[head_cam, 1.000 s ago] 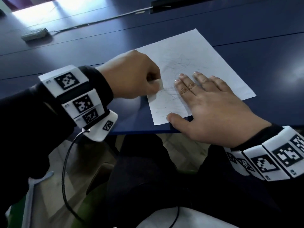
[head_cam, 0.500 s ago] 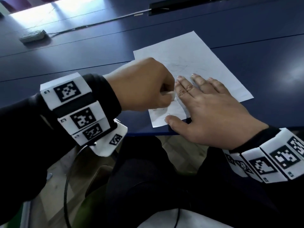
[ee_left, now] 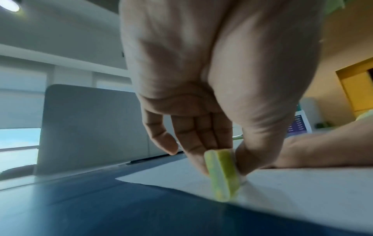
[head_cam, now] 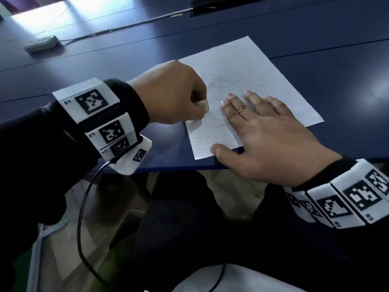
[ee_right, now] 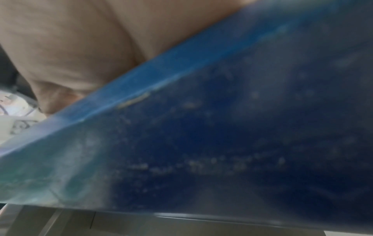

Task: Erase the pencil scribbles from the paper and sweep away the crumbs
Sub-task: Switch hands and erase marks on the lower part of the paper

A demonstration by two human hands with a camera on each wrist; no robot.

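A white sheet of paper [head_cam: 248, 66] with faint pencil scribbles lies on the dark blue table [head_cam: 126, 60], its near corner at the table's front edge. My left hand [head_cam: 174, 93] pinches a small eraser [head_cam: 205, 105] between thumb and fingers and holds its end on the paper's left side. In the left wrist view the eraser [ee_left: 222, 175] looks yellow-green and stands on the paper [ee_left: 292, 191]. My right hand [head_cam: 263, 131] lies flat on the paper with fingers straight, thumb at the near edge. Short dark specks lie on the paper between the hands.
A grey box [head_cam: 41, 44] with a cable sits at the table's far left. A dark slot [head_cam: 210, 7] runs along the far edge. The right wrist view shows only the blurred table edge [ee_right: 181, 67] and palm. My lap is below the table's front edge.
My left hand with the eraser moved right towards the right hand's fingers, then back to the left side of the paper. The right hand stayed flat on the sheet.
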